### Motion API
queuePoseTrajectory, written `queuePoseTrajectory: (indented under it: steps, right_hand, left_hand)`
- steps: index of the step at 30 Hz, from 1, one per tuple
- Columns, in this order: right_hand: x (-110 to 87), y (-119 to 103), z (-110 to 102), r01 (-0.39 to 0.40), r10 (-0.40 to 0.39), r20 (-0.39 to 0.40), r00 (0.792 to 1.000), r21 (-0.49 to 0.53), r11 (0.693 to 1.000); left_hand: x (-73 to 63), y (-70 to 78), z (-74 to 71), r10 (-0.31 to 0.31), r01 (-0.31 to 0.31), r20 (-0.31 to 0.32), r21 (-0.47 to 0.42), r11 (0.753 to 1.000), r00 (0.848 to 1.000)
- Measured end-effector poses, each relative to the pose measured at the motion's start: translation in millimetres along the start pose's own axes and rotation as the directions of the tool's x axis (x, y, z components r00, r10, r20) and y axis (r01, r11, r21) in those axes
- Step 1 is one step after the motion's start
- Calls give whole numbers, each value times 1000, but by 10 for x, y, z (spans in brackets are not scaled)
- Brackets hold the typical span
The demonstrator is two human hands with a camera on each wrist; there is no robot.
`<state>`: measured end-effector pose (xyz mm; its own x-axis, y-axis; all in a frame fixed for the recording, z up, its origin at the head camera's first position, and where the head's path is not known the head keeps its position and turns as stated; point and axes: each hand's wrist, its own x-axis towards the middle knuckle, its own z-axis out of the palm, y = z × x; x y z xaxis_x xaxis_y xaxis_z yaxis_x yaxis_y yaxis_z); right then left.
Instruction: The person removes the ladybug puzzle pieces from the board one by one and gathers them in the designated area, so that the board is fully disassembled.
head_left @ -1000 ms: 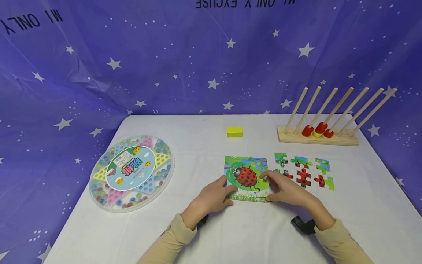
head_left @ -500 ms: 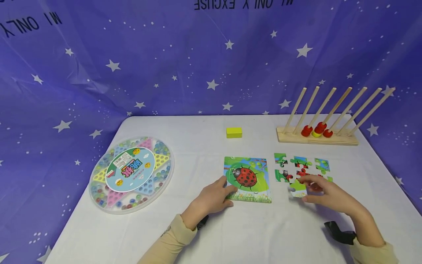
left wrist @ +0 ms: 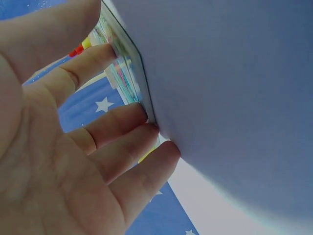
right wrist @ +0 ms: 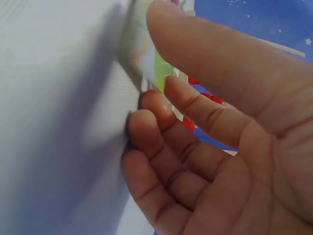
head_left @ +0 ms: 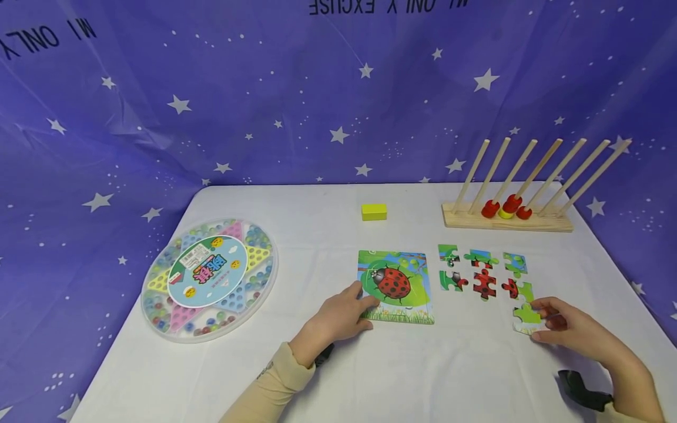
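My left hand [head_left: 338, 314] rests at the left edge of a square ladybug puzzle board [head_left: 407, 311], index finger over the picture and thumb by the near corner. In the left wrist view its extended fingers [left wrist: 120, 122] touch the board's edge. At the right, my right hand [head_left: 584, 332] pinches a green jigsaw piece [head_left: 526, 314] by its right side, between thumb and fingers. This piece lies just below a red and green piece [head_left: 525, 290] in the head view. In the right wrist view, the held piece [right wrist: 139, 54] appears blurred, partly behind the thumb.
Several jigsaw pieces [head_left: 484, 284] lie in rows right of the board. A wooden peg rack [head_left: 508, 222] with red and yellow beads stands at the back right. A yellow block [head_left: 374, 212] lies behind the board. A round marble game box [head_left: 208, 271] is at the left.
My right hand has lifted the green jigsaw piece from the board's lower right area and carried it right, beside the other pieces. My left hand has stayed at the board.
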<state>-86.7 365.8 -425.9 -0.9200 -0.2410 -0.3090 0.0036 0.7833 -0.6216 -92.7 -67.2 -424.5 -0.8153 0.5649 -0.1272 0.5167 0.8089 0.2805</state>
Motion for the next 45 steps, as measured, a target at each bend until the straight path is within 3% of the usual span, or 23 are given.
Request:
queuePoseTrajectory:
  steps: [7, 12, 18, 22, 29, 37, 43, 45]
  right_hand:
    - [60, -123, -68, 65, -67, -26, 997, -88, 994]
    - [258, -553, 69, 171, -176, -44, 983, -92, 981]
    - [562, -1083, 581, 383, -382, 32, 924, -42, 923]
    - [711, -1345, 868, 455, -447, 112, 887, -62, 888]
    - [817, -1538, 1056, 467, -453, 133, 882, -113, 877]
    - [840, -1553, 1085, 463, -451, 120, 885, -122, 878]
    - [838, -1549, 1066, 489, -477, 119, 871, -104, 866]
    - [823, -1542, 1069, 482, -472, 111, 875, -94, 871]
  left_hand:
    - [-15, 5, -1, 5, -5, 8, -2, 1000, 1000]
    - [-24, -1, -12, 7, -7, -4, 8, 1000, 1000]
    - [-5, -9, 2, 10, -10, 9, -11, 1000, 1000]
    - [3, -8, 6, 3, -3, 20, -24, 1000, 1000]
    - [-3, -19, 0, -6, 7, 25, -17, 1000, 1000]
    - [-5, -27, -11, -8, 8, 23, -8, 1000, 1000]
    - [-6, -19, -9, -4, 5, 18, -17, 1000, 1000]
    - [-1, -17, -6, 7, -7, 17, -17, 1000, 1000]
